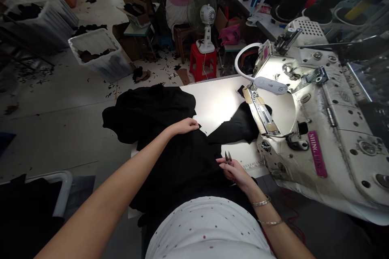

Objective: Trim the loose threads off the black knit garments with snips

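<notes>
A large black fabric [158, 117] lies across the white sewing table [219, 97] and over my lap. My left hand [185, 125] rests on the fabric with its fingers curled, pinching the cloth edge. My right hand [234, 172] is closed round small thread snips [227, 156], whose blades point up, and it sits on the fabric's near edge. One end of the fabric [240, 123] runs under the presser area of the white sewing machine [306, 129].
A lit gooseneck lamp [270, 85] hangs over the machine bed. A small fan [205, 24] stands on a red stool [203, 64]. White bins [100, 54] with dark scraps stand on the floor at left. Another person sits at a table at the back.
</notes>
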Demonstrator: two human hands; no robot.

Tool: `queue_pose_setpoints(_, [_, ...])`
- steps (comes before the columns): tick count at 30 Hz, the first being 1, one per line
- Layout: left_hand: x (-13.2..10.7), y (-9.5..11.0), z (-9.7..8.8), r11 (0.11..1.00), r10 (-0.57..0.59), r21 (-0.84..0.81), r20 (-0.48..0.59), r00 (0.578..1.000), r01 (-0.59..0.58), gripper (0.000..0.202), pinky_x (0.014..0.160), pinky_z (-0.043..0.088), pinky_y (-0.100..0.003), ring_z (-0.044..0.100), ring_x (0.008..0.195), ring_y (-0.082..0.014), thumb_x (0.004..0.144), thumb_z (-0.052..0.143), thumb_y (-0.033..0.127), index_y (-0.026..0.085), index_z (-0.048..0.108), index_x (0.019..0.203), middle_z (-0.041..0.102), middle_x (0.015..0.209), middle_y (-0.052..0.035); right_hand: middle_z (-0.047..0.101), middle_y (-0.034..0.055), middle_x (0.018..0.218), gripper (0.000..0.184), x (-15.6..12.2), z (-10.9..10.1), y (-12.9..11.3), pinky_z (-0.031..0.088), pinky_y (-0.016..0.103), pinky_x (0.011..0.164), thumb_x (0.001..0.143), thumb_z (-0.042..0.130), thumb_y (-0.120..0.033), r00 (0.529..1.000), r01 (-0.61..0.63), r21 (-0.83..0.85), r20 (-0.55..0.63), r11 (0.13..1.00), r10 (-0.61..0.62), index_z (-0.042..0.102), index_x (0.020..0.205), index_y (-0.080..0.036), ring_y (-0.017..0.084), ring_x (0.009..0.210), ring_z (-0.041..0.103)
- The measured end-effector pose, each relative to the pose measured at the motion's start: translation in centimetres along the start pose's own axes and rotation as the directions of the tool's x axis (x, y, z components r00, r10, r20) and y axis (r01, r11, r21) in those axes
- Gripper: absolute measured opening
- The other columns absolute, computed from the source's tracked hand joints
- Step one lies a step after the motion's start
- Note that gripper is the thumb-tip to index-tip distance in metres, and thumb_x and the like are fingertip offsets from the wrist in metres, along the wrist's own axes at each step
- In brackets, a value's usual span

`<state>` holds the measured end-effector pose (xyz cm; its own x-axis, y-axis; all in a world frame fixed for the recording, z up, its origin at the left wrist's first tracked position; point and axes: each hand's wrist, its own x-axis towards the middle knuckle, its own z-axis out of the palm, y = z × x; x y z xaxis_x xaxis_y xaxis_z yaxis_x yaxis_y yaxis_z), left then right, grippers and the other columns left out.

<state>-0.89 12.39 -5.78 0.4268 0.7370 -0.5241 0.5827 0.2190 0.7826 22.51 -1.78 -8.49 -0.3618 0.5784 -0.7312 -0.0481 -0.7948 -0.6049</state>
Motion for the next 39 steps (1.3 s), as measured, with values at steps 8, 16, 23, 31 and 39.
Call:
queue_pose_setpoints(8, [-0.9,0.5,-0.2,0.999,-0.034,0.037,0.038,0.999,0.033,0.022,0.054,0.03,-0.024,0.041,0.052,-0.0119,0.068,0.057,0.033,0.017,0.06,0.052,0.051,0.051,0.0009,0.05,-0.002,0.06,0.033,3.0,0.0,0.5,0.023,0.022,0.04,0.062,0.061,-0.039,0.949,0.137,-0.141,-0.267,0.981,-0.171,0.058,0.083,-0.014,0.006,0.041,0.032])
queue_pose_setpoints(16, [-1.5,0.7,0.2,0.987,-0.15,0.084,0.145,0.978,0.139,0.024,0.065,0.037,-0.023,0.055,0.069,-0.0171,0.047,0.077,0.031,0.018,0.07,0.066,0.065,0.068,-0.0008,0.045,-0.0006,0.062,0.033,5.1,2.8,-1.5,0.036,0.026,0.053,0.081,0.043,-0.047,0.872,0.39,-0.26,-0.203,0.883,-0.445,0.057,0.084,-0.017,0.013,0.055,0.043])
queue_pose_setpoints(23, [-2.8,0.7,0.7,0.985,-0.171,-0.006,0.175,0.97,0.175,0.026,0.075,0.039,-0.024,0.057,0.08,-0.0171,0.062,0.067,0.038,0.016,0.071,0.075,0.068,0.079,-0.0024,0.055,0.0043,0.082,0.037,4.2,4.0,-1.9,0.039,0.03,0.075,0.086,0.038,-0.045,0.841,0.474,-0.3,-0.122,0.828,-0.527,0.063,0.088,-0.018,0.017,0.078,0.051])
queue_pose_setpoints(31, [-3.7,1.0,1.0,0.988,-0.117,-0.074,0.186,0.975,0.133,0.018,0.074,0.038,-0.023,0.057,0.076,-0.0145,0.063,0.066,0.03,0.016,0.071,0.074,0.068,0.076,-0.001,0.058,0.0032,0.078,0.026,4.0,4.8,-2.0,0.04,0.028,0.067,0.081,0.047,-0.04,0.842,0.493,-0.287,-0.079,0.821,-0.533,0.059,0.088,-0.017,0.017,0.072,0.051])
queue_pose_setpoints(39, [-4.6,1.7,1.3,0.991,-0.099,-0.075,0.115,0.988,0.108,0.023,0.065,0.035,-0.022,0.049,0.069,-0.0118,0.069,0.062,0.036,0.014,0.068,0.072,0.061,0.069,0.0003,0.039,-0.0045,0.054,0.026,3.9,5.3,-2.3,0.03,0.024,0.049,0.067,0.062,-0.04,0.887,0.423,-0.247,-0.086,0.872,-0.454,0.058,0.073,-0.016,0.01,0.051,0.035])
